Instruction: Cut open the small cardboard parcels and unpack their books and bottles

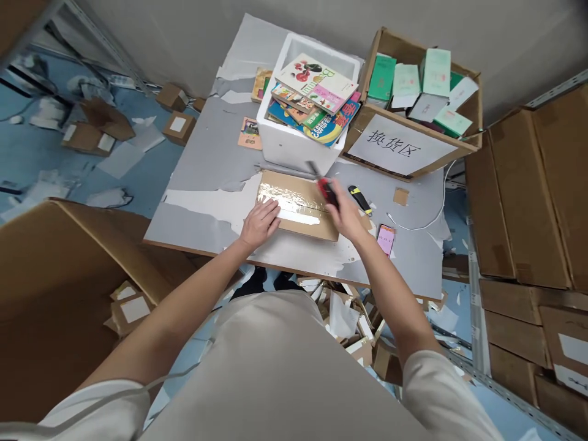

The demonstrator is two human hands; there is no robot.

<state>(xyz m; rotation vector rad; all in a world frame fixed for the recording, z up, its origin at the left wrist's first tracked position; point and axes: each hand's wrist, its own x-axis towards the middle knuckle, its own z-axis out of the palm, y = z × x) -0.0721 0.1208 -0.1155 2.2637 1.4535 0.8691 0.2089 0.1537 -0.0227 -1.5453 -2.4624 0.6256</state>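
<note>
A taped cardboard box (298, 214) lies flat near the front of the table, with shiny clear tape across its top. My left hand (261, 223) rests on the box's left end, fingers laid out flat and gripping nothing. Above the right end, my right hand (346, 214) is closed around a red-and-black utility knife (327, 190). The knife's dark blade points up and away from me, apart from the box. Just right of that hand lies a black-and-yellow cutter (360, 200).
Behind the box stand a white foam box (294, 153) of books and a carton (413, 147) of green-and-white boxes. A phone (386, 239) and white cable (427, 225) lie at right. A large open carton (92, 245) flanks the table's left; cardboard scraps (358, 324) litter the floor.
</note>
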